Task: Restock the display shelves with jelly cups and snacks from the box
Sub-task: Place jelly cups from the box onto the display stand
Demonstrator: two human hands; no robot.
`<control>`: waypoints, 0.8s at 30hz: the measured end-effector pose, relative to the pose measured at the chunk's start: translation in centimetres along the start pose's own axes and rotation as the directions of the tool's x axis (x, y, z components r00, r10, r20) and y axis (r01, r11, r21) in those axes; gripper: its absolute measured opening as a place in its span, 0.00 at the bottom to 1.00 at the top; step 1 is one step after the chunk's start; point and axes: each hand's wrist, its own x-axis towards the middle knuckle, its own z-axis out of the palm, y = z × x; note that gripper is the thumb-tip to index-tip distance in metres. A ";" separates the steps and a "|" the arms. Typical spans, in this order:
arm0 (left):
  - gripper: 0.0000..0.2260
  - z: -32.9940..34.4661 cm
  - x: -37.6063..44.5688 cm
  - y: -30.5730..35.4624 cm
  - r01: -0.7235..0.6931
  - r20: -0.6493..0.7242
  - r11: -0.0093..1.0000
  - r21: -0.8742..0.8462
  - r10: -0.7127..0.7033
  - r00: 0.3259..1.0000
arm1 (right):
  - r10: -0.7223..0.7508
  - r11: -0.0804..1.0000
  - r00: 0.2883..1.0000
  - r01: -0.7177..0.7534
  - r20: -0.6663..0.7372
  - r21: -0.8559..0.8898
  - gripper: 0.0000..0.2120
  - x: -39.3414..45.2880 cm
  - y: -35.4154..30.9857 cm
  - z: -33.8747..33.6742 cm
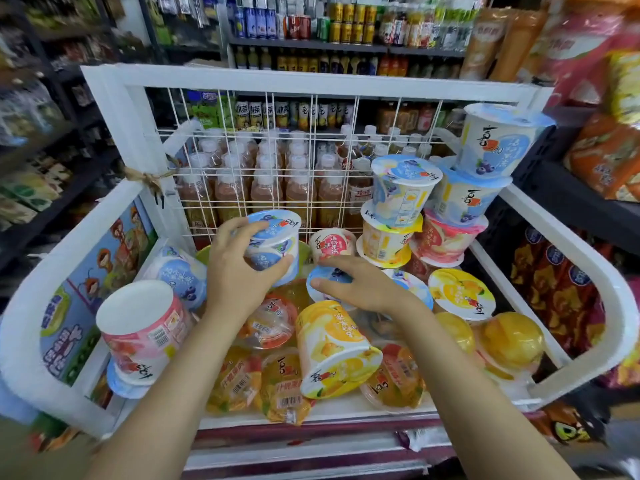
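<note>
— Blue-lidded jelly cup [273, 245], one unit: the left hand [239, 275] is gripping it by the side wall, thumb and fingers curled round it, and holding it just above the back middle of the white display bin [585, 268]. Not yet set down, by the look of it.

— Right hand [360, 284]?

— Lying with fingers fairly straight, fingertips touching the lid of a second blue cup [329, 277] that is sitting upright among the others. Pressing or steadying rather than clasping, as far as can be told.

— Stock already in the bin?

— Right rear: a neat stack [446, 202] of blue, pink and yellow cups rising several tiers against the wire grille [277, 161]. That corner is looking finished. Centre front: a yellow cup [332, 351] lying on its side. Left: a pink cup [142, 330] standing upside down on a blue lid, with another blue one [180, 275] tipped over behind it. Underneath: clear domed fruit jellies [277, 323] spread loose across the floor of the bin.

— So, progress?

— Judged roughly midway. Plenty of cups are sitting in the bin, but only the right side is being stacked in order; the middle and left are remaining a jumble needing righting and tiering.

— The supply box? The snacks?

— Box not in view. Snack bags [609, 161] are hanging on the shelf to the right; whether they are newly stocked cannot be told.
</note>
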 end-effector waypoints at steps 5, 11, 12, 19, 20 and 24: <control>0.25 -0.8 -0.7 -0.6 -0.016 -0.021 0.999 0.041 0.016 1.000 | 0.015 1.000 0.999 -0.016 -0.034 -0.024 0.38 0.2 0.1 0.7; 0.24 0.1 -0.9 -0.9 -0.063 -0.016 0.997 0.038 0.063 0.998 | 0.019 0.998 1.000 -0.020 -0.023 -0.066 0.43 0.5 -0.2 0.4; 0.24 0.3 -0.9 -1.0 -0.072 -0.016 0.996 0.044 0.073 0.997 | 0.020 0.998 1.000 -0.021 -0.015 -0.055 0.39 0.6 -0.4 0.1; 0.23 0.6 -0.6 -1.3 -0.061 -0.049 0.998 0.006 0.061 0.997 | 0.066 0.997 0.977 -0.074 -0.204 -0.032 0.48 4.5 -1.9 -0.6; 0.23 0.4 -0.5 -1.3 -0.053 -0.050 0.999 -0.008 0.052 0.997 | 0.093 0.994 0.977 -0.101 -0.191 -0.035 0.51 5.0 -1.7 -0.4; 0.24 0.0 -0.5 -1.5 -0.028 -0.054 0.996 -0.083 0.024 0.998 | 0.155 0.987 0.970 -0.160 -0.189 -0.014 0.54 6.0 -1.0 0.5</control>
